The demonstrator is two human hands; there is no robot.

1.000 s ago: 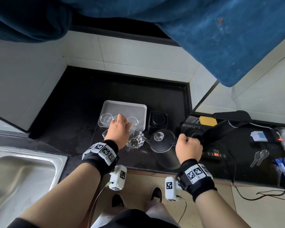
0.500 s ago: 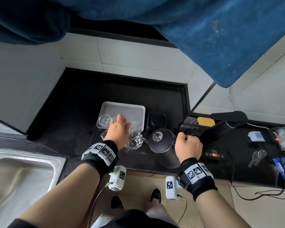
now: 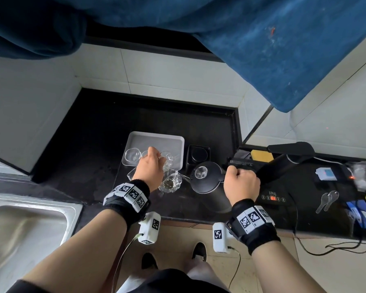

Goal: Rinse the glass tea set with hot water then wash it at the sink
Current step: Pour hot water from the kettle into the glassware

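Left hand (image 3: 149,172) reaches forward over the near edge of the white tray (image 3: 156,138), fingers curled, and I believe it grips the small glass cup (image 3: 167,162) showing just past its knuckles, though the back of the hand hides most of the hold. Right hand (image 3: 241,183) is clenched around the handle of the black kettle (image 3: 209,182), which stands on the dark counter (image 3: 89,144) with a glass knob on its lid and its thin spout pointing left. That spout ends just over the glass bowl (image 3: 170,183), which sits between my two hands and has dark tea leaves in the bottom. A clear glass dish (image 3: 132,156) rests at the tray's left corner, and another clear piece, a glass jug (image 3: 131,176) as far as I can make out, stands just left of my left wrist, off the tray. Both wrists carry black bands with printed square markers. Behind the kettle, right of the tray, is a small black square box (image 3: 198,154). Right of the kettle lies a flat black stove panel (image 3: 273,198) with a red lit display, and farther right a pair of keys (image 3: 328,200). The steel sink (image 3: 30,220) is at the lower left, well apart from the tea things. A blue cloth (image 3: 262,49) hangs across the top.
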